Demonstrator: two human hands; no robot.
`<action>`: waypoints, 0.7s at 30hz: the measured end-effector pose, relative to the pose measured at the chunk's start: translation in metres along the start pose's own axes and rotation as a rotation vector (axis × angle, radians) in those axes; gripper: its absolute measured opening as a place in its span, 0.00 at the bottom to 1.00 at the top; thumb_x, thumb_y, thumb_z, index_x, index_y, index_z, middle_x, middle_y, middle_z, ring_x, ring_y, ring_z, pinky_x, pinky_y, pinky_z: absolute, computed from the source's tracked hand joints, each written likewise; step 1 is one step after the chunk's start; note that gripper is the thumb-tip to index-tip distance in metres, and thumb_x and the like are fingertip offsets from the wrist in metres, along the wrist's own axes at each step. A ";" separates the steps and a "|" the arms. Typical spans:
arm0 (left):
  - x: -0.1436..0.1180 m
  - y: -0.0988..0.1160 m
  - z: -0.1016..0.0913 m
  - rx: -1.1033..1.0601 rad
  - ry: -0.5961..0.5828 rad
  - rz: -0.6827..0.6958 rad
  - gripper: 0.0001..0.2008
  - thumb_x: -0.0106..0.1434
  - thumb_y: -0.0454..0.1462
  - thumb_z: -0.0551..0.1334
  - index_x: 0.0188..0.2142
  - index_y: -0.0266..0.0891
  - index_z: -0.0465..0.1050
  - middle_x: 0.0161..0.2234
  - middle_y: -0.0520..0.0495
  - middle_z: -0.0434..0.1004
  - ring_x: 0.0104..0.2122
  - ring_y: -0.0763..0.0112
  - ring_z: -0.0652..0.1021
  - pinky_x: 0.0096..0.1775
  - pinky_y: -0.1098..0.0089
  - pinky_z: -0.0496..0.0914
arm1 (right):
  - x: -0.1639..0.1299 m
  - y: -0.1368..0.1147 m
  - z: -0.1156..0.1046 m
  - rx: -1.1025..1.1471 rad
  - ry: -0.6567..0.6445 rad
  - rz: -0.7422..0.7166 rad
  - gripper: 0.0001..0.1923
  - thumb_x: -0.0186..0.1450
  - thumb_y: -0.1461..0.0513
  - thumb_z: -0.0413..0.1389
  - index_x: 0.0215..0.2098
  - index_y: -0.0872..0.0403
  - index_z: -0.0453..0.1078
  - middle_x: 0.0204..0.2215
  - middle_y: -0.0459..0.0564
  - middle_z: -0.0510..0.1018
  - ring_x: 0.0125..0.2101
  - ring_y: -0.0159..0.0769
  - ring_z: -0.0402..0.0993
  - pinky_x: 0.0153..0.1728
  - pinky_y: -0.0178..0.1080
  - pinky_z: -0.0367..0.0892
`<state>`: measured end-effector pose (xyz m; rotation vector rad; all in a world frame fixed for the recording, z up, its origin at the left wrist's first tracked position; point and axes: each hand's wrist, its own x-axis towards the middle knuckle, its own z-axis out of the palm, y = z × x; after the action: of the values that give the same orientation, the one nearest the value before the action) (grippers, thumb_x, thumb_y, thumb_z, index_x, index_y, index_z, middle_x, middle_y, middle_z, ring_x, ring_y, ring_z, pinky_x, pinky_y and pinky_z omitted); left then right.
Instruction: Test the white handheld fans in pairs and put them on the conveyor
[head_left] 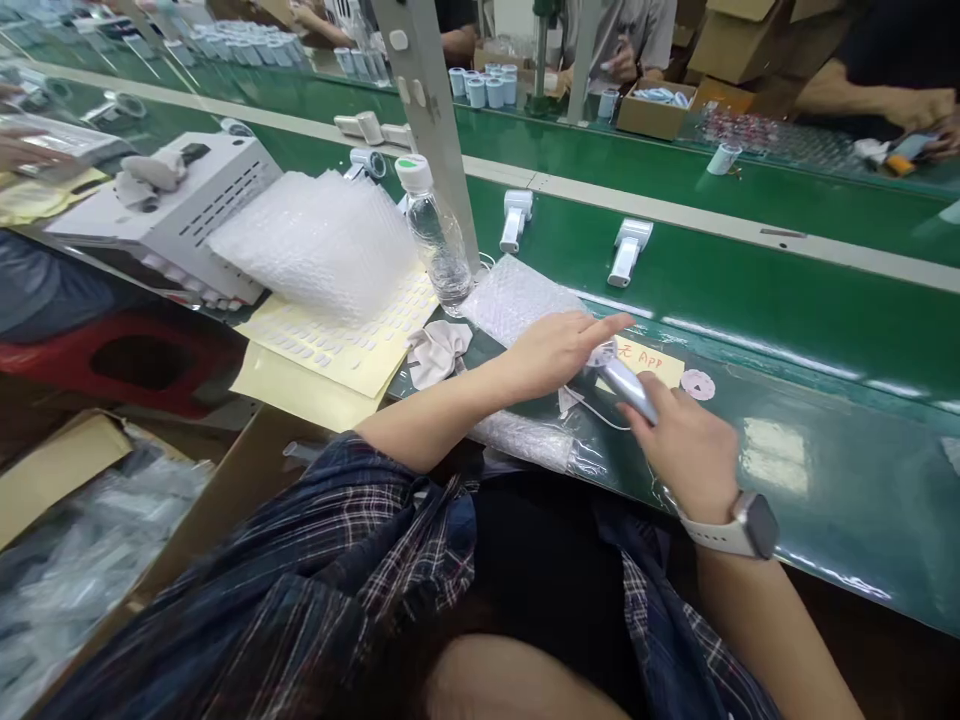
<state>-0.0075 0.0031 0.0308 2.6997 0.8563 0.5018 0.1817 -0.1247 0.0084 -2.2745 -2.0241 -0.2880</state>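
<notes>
My right hand (pixel 686 450), with a watch on its wrist, is wrapped round the handle of a pale blue handheld device (pixel 628 388) with a round head. My left hand (pixel 559 350) reaches across to the device's head, its fingers stretched out; it partly covers that head. Under and behind my left hand lies a sheet of bubble wrap (pixel 521 295). A yellow card (pixel 649 360) with red handwriting lies just behind the device, beside a small round pink sticker (pixel 698 384). A thin white cord (pixel 604 415) curves below the device.
Two similar devices (pixel 516 220) (pixel 631 252) rest on the green belt ahead. To the left are a clear bottle (pixel 436 235), stacked bubble bags (pixel 319 240), yellow label sheets (pixel 337 345), a crumpled cloth (pixel 439 353) and a white box-shaped machine (pixel 180 210). A metal post (pixel 435 120) rises behind. Co-workers sit opposite.
</notes>
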 end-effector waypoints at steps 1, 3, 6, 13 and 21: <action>0.001 0.001 -0.004 0.019 0.004 -0.005 0.28 0.75 0.29 0.51 0.72 0.41 0.62 0.37 0.46 0.76 0.40 0.63 0.76 0.46 0.65 0.70 | -0.001 -0.001 -0.003 -0.020 0.036 0.048 0.24 0.78 0.50 0.52 0.65 0.53 0.73 0.35 0.55 0.82 0.27 0.38 0.73 0.27 0.38 0.43; 0.005 0.003 -0.010 0.054 0.013 -0.013 0.28 0.76 0.30 0.50 0.73 0.41 0.60 0.39 0.46 0.77 0.40 0.63 0.77 0.46 0.64 0.71 | -0.004 -0.008 -0.007 -0.034 0.054 0.045 0.24 0.79 0.50 0.51 0.64 0.55 0.74 0.34 0.56 0.82 0.26 0.37 0.71 0.27 0.39 0.42; 0.010 0.002 -0.017 0.075 -0.010 -0.043 0.29 0.75 0.29 0.49 0.73 0.40 0.60 0.41 0.43 0.79 0.42 0.61 0.78 0.47 0.62 0.73 | -0.010 -0.017 -0.010 0.042 -0.010 -0.166 0.20 0.77 0.53 0.55 0.61 0.52 0.76 0.39 0.56 0.83 0.29 0.38 0.74 0.27 0.39 0.45; -0.014 -0.022 -0.015 -0.189 -0.178 -0.162 0.28 0.75 0.34 0.50 0.73 0.40 0.57 0.43 0.42 0.80 0.41 0.61 0.79 0.47 0.61 0.72 | -0.009 0.040 -0.008 0.324 0.073 0.303 0.29 0.74 0.44 0.52 0.61 0.54 0.76 0.38 0.58 0.84 0.31 0.47 0.74 0.30 0.41 0.56; -0.026 -0.051 0.032 -0.772 -0.153 -0.425 0.29 0.70 0.31 0.58 0.69 0.41 0.56 0.31 0.54 0.73 0.28 0.71 0.71 0.36 0.69 0.64 | -0.003 0.009 0.028 0.777 -0.074 0.044 0.31 0.72 0.41 0.51 0.58 0.53 0.76 0.49 0.58 0.84 0.44 0.51 0.80 0.42 0.46 0.71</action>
<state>-0.0409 0.0235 -0.0226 1.7747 0.9168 0.4070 0.1926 -0.1237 -0.0194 -1.8305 -1.6804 0.5079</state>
